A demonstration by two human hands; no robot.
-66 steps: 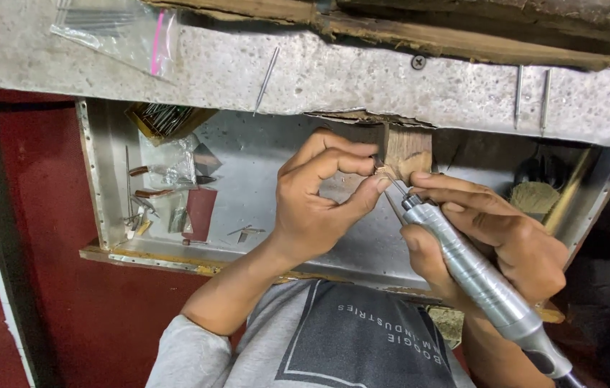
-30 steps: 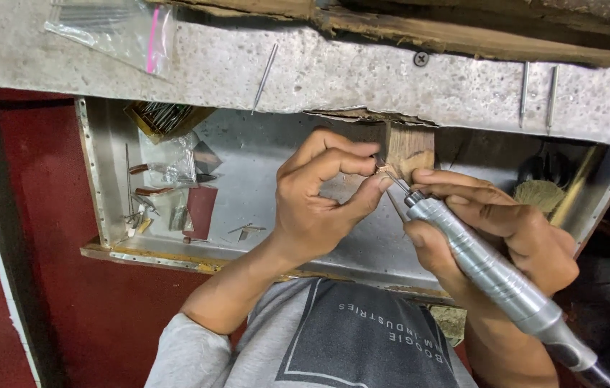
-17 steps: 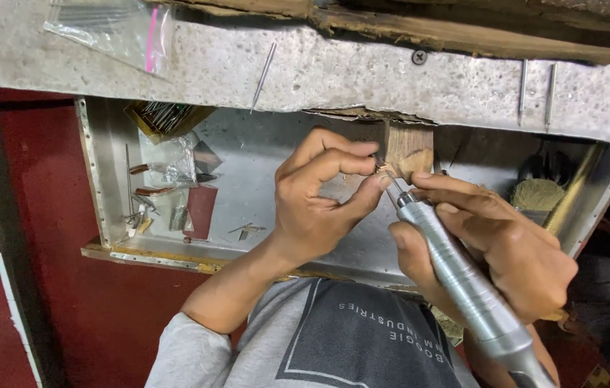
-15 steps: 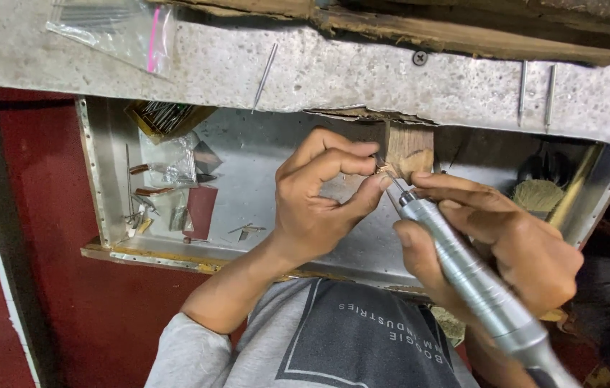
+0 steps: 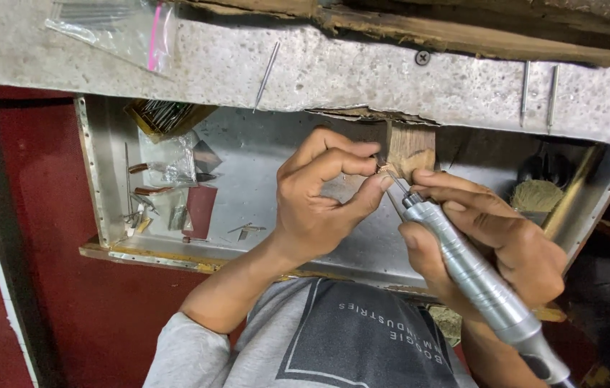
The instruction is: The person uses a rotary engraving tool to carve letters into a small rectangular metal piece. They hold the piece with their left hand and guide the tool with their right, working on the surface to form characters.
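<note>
My left hand (image 5: 323,201) pinches a tiny pale workpiece (image 5: 387,169) between thumb and forefinger, pressed against a small wooden peg (image 5: 411,147) that juts from the bench edge. My right hand (image 5: 495,244) grips a silver rotary handpiece (image 5: 474,276) like a pen. Its thin bit (image 5: 394,183) touches the small piece at my left fingertips. The handpiece's rear end runs off toward the lower right corner.
A metal drawer tray (image 5: 262,194) hangs open under the bench, holding small bags, a dark red packet (image 5: 200,210), burs and scraps. A worn grey bench top (image 5: 362,68) carries a plastic bag (image 5: 114,25) and loose needles. A round brush (image 5: 536,195) lies at the right.
The handpiece's rear end has swung slightly from frame to frame while its tip stays at the small piece. My left hand has held still.
</note>
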